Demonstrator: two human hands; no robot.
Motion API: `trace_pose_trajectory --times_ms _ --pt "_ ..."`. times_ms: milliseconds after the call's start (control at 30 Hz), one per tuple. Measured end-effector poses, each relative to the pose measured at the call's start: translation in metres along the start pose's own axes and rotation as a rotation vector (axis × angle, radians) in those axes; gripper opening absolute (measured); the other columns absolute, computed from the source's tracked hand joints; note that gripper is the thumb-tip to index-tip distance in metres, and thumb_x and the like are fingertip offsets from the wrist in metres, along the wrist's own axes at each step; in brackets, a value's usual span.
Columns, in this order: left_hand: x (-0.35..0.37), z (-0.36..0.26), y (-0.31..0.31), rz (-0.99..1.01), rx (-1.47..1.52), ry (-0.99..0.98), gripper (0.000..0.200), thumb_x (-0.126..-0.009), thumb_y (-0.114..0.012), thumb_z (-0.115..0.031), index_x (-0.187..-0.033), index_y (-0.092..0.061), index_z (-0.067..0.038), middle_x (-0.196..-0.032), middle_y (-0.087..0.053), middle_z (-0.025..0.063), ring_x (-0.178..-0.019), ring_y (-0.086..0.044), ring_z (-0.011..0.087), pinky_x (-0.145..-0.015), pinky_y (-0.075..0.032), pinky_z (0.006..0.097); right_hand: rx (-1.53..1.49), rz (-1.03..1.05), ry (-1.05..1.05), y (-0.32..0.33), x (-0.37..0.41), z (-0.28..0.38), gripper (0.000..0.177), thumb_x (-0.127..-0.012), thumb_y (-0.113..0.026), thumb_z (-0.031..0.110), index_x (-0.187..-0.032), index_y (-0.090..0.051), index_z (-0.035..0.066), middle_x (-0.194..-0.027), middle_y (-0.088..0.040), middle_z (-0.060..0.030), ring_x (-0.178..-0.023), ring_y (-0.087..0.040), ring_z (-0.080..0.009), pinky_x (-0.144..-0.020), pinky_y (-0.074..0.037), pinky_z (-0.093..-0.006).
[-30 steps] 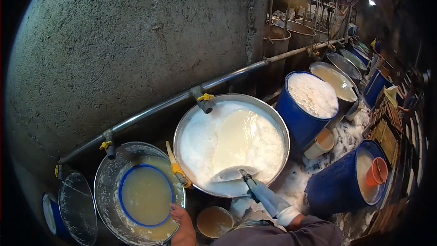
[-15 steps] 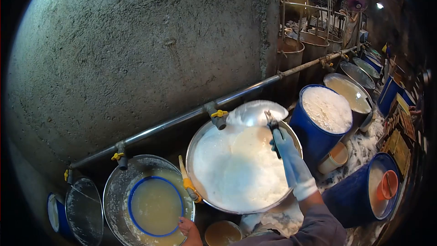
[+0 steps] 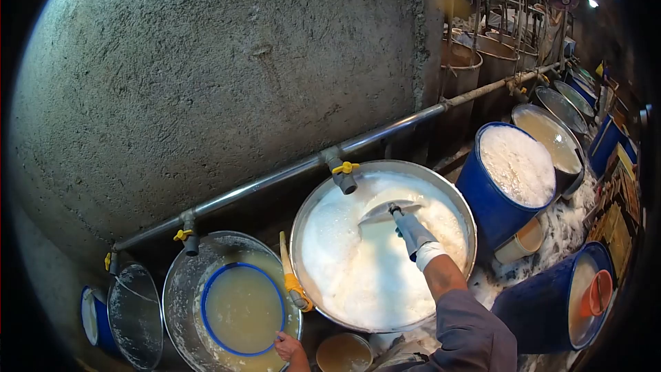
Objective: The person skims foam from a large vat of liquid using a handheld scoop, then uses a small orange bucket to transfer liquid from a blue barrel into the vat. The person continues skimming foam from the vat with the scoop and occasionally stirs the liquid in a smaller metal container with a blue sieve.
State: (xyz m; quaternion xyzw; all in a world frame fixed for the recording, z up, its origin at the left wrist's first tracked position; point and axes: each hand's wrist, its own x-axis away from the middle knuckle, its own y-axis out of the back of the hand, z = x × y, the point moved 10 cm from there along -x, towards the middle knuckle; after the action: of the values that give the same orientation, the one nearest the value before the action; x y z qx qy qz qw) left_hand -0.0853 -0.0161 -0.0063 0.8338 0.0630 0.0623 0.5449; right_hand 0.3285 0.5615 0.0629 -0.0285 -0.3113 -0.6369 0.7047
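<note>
My right hand (image 3: 415, 236), in a pale blue-grey glove, grips the dark handle of a wide metal scoop (image 3: 389, 211). The scoop's blade is tilted and partly sunk in the white foamy liquid (image 3: 337, 262) of a large round metal vat (image 3: 472, 234). To the left, my bare left hand (image 3: 287, 346) has its fingers closed at the edge of a blue-rimmed round container (image 3: 206, 303). Cloudy yellowish liquid fills that container, which sits inside a second metal vat (image 3: 167, 303). Its sides below the liquid are hidden.
A metal pipe (image 3: 255, 186) with yellow-handled taps runs along the concrete wall (image 3: 206, 83). A wooden handle wrapped in yellow (image 3: 295, 282) leans between the vats. Blue barrels (image 3: 471, 186) stand at the right, one holding a red container (image 3: 597, 293). Foam covers the floor (image 3: 558, 234) there.
The scoop has come down from above the vat's far rim into the foamy liquid, with my right hand drawn nearer the vat's middle. My left hand stays at the blue rim. The view has shifted slightly.
</note>
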Motion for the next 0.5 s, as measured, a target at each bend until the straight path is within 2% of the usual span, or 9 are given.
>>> trace_pose_trajectory --times_ms 67,267,500 --pt "-0.004 0.003 -0.006 0.012 -0.007 -0.005 0.061 -0.101 -0.049 -0.061 -0.098 -0.073 -0.005 -0.101 -0.076 0.0192 -0.095 -0.072 0.0419 -0.083 -0.054 0.0566 -0.002 0.039 -0.062 -0.015 0.02 -0.017 0.053 -0.101 -0.058 0.052 -0.113 -0.065 0.001 -0.079 -0.066 -0.0126 -0.06 -0.064 -0.0226 -0.054 -0.054 -0.0378" --pt "0.004 -0.003 0.004 0.011 -0.031 0.009 0.062 -0.101 -0.048 -0.062 -0.098 -0.074 -0.006 -0.099 -0.076 0.0191 -0.094 -0.072 0.0417 -0.083 -0.054 0.0562 -0.027 0.106 -0.071 -0.059 0.048 -0.099 0.055 -0.1 -0.057 0.053 -0.118 -0.065 0.001 -0.082 -0.068 -0.0123 -0.062 -0.066 -0.0213 -0.055 -0.056 -0.038" --pt "0.007 -0.008 0.008 0.079 -0.028 -0.033 0.065 -0.102 -0.046 -0.062 -0.101 -0.074 -0.004 -0.102 -0.075 0.0205 -0.098 -0.072 0.0423 -0.086 -0.054 0.0561 -0.007 0.13 -0.031 -0.068 0.161 -0.124 0.057 -0.099 -0.057 0.054 -0.12 -0.065 0.002 -0.082 -0.069 -0.0121 -0.065 -0.069 -0.0206 -0.054 -0.055 -0.0356"
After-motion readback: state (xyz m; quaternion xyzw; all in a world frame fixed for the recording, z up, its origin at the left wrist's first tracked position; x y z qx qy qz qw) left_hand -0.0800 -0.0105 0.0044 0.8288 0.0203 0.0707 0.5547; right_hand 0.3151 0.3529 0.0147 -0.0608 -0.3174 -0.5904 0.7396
